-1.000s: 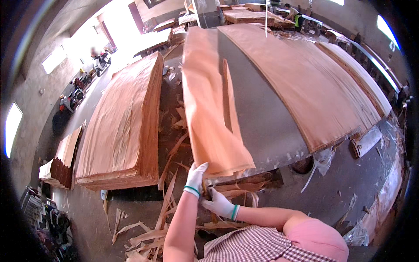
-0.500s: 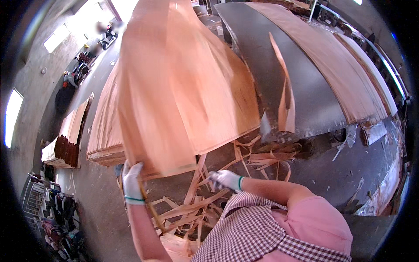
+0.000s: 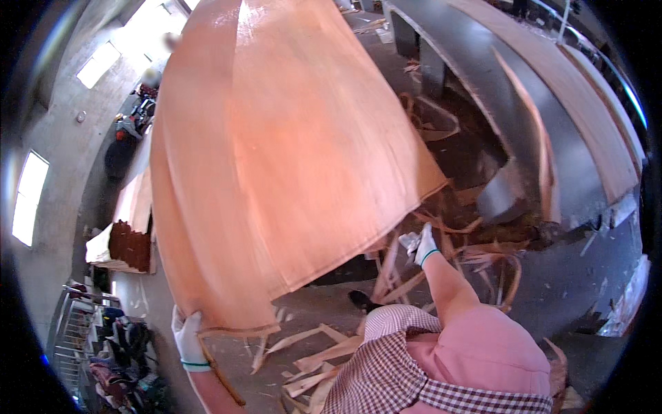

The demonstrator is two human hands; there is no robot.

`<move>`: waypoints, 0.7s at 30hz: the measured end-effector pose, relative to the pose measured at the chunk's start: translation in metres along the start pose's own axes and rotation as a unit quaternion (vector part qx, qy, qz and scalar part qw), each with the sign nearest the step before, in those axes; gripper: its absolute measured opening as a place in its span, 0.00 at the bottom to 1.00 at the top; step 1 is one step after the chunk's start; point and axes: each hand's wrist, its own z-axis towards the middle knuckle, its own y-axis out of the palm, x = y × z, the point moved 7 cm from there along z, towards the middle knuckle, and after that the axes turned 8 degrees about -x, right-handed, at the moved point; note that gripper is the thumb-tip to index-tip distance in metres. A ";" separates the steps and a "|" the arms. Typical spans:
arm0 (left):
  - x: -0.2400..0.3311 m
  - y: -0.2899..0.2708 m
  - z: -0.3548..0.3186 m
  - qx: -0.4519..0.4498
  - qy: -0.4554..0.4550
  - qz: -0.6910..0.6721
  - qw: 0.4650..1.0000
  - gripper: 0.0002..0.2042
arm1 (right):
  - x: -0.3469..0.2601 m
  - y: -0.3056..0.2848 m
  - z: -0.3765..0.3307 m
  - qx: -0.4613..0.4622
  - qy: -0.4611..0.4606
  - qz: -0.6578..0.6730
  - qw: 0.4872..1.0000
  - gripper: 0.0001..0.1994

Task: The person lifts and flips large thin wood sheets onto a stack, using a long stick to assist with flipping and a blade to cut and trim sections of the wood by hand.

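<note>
A large, thin sheet of orange-tan wood veneer (image 3: 310,152) stretches from the far end of the view down toward me. My left hand (image 3: 186,338), in a white glove with a green cuff, is closed on its near left corner. From beside that hand a thin brown stick (image 3: 224,379) slants down along my forearm; whether my fingers grip it too is hard to see. Below the sheet's right edge, my right hand (image 3: 422,245), gloved alike, is apart from the veneer. Its fingers are partly bent and spread, with nothing visible in them.
Loose veneer strips (image 3: 317,352) litter the floor around my legs. To the right stands a dark-topped table (image 3: 476,48) bearing a long veneer sheet (image 3: 552,69) and a curled strip (image 3: 541,138). A veneer stack (image 3: 127,245) and a metal rack (image 3: 69,331) with clothes are at left.
The veneer's near left corner has moved left and toward me with my left hand. My right hand has shifted right and farther away. The whole view has also turned.
</note>
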 end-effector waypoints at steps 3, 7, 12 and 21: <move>0.011 -0.045 0.054 0.010 -0.017 0.057 0.998 0.19 | 0.018 0.066 0.049 -0.029 -0.056 0.099 0.993 0.38; -0.002 -0.100 0.103 -0.002 -0.012 0.097 0.995 0.19 | 0.028 0.115 0.063 0.113 -0.112 0.141 0.977 0.26; -0.038 -0.148 0.177 -0.018 -0.013 0.096 0.995 0.18 | 0.023 0.165 0.066 0.089 -0.212 0.061 0.971 0.13; -0.164 -0.198 0.325 -0.103 -0.023 0.034 0.994 0.18 | 0.056 0.264 -0.043 0.142 -0.457 -0.146 0.866 0.07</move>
